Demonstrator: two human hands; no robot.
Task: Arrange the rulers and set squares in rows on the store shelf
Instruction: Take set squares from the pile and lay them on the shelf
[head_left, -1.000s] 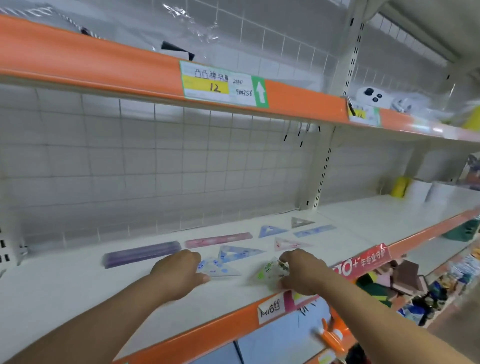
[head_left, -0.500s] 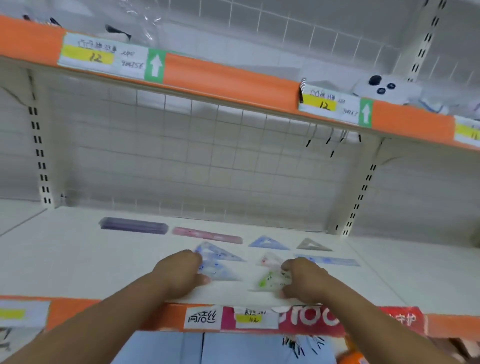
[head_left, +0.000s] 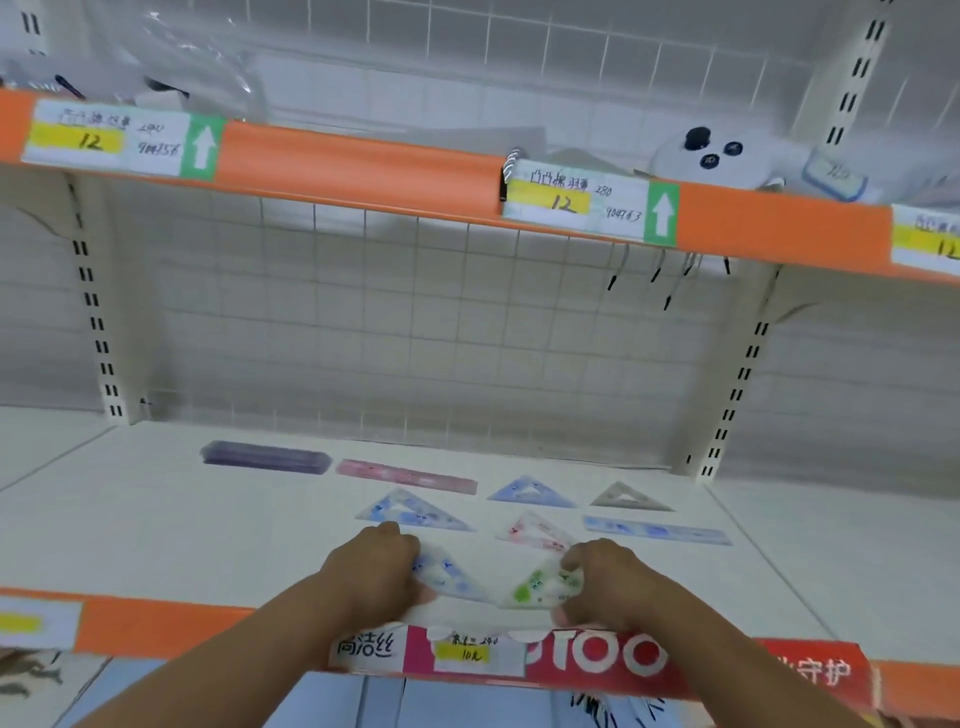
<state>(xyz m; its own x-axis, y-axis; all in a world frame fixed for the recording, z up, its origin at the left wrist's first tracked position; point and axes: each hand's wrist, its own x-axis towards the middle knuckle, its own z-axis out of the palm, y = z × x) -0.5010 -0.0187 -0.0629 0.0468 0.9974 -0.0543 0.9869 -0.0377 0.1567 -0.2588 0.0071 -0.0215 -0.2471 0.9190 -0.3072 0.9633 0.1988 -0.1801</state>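
Observation:
On the white shelf (head_left: 156, 530), my left hand (head_left: 376, 571) grips a clear set square with blue print (head_left: 449, 577) near the front edge. Beside it, my right hand (head_left: 605, 582) grips a clear set square with green print (head_left: 540, 587). Behind them lie a blue-print set square (head_left: 413, 512), a pink-print set square (head_left: 535, 532) and a blue ruler (head_left: 657, 530). The back row holds a purple ruler pack (head_left: 265, 457), a pink ruler (head_left: 405, 475), a blue set square (head_left: 530, 491) and a grey set square (head_left: 628, 496).
An orange shelf edge (head_left: 363, 161) with price labels hangs overhead, carrying a white toy (head_left: 711, 156) and plastic packs. A wire grid back panel (head_left: 415, 322) closes the rear. Slotted uprights (head_left: 96, 322) stand at both sides. The front rail carries price tags (head_left: 467, 652).
The view has swung left and closer to face the shelf squarely. Both hands stay on the two front set squares, which have barely shifted.

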